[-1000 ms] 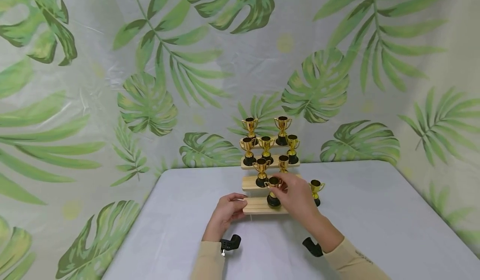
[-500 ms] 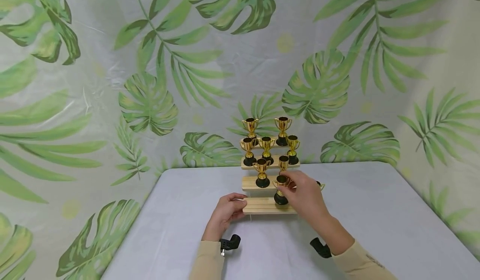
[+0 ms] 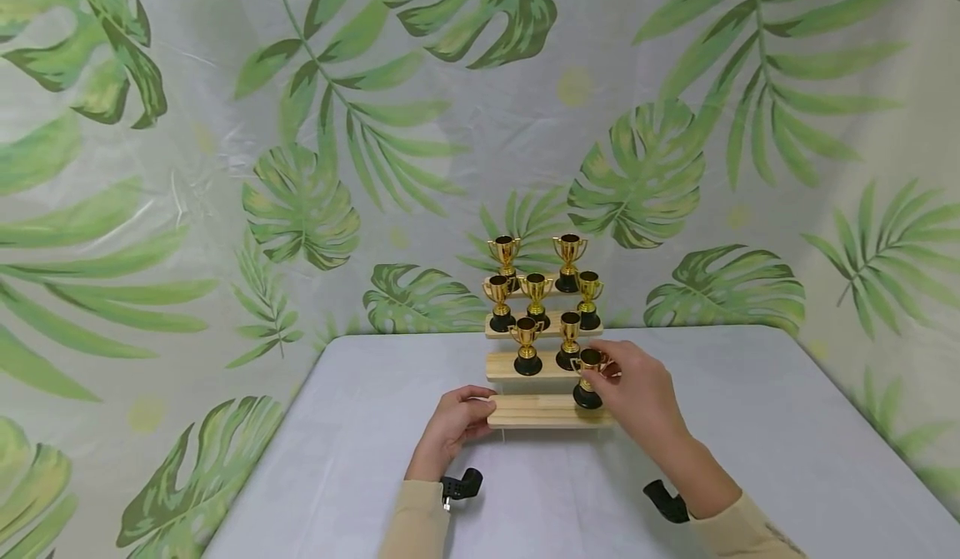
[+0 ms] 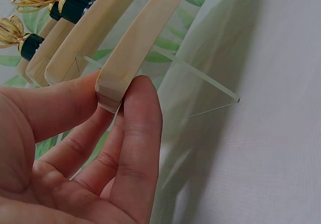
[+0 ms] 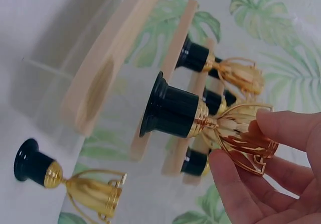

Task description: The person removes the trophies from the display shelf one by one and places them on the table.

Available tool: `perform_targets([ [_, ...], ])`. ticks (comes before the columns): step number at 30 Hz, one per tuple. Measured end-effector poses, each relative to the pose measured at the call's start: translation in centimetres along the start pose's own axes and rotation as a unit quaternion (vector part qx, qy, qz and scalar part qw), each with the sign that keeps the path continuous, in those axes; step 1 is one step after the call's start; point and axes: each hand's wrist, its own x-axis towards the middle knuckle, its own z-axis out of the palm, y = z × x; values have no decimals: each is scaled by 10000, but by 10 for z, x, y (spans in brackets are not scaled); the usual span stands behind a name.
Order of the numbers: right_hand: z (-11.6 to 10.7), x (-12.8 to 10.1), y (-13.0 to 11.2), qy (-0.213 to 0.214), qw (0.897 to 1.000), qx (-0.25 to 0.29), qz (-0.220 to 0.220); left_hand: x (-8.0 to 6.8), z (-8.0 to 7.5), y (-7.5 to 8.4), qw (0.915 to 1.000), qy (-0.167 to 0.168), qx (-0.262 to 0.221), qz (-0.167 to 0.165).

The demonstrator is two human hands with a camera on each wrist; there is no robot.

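My left hand pinches the left end of the lowest wooden step of a tiered display stand; the left wrist view shows the thumb and fingers around the step's rounded end. Near the right end of that same step, my right hand grips a small gold trophy cup with a black base. In the right wrist view, fingers and thumb pinch the cup at its handles, and its black base appears apart from the step. Several similar trophies stand on the higher steps.
Another gold trophy stands at the stand's right side, hidden behind my right hand in the head view. Clear supports hold the steps up from the white tablecloth. Behind the table hangs a leaf-patterned sheet.
My right hand has carried the trophy rightward along the lowest step, from its middle toward its right end. The hand now covers the trophy standing at the right. My left hand stays put.
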Motion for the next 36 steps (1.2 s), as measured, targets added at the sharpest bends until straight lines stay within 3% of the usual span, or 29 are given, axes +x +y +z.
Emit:
perform_targets([
  [14, -26, -13, 25, 333, 9989, -111, 315, -2, -2, 0, 10000, -25, 71, 42],
  [25, -29, -25, 45, 275, 9975, -106, 640, 0, 0, 0, 10000, -29, 34, 40],
  [36, -19, -36, 58, 18, 9945, -119, 1044, -1, 0, 3, 10000, -4, 79, -32],
])
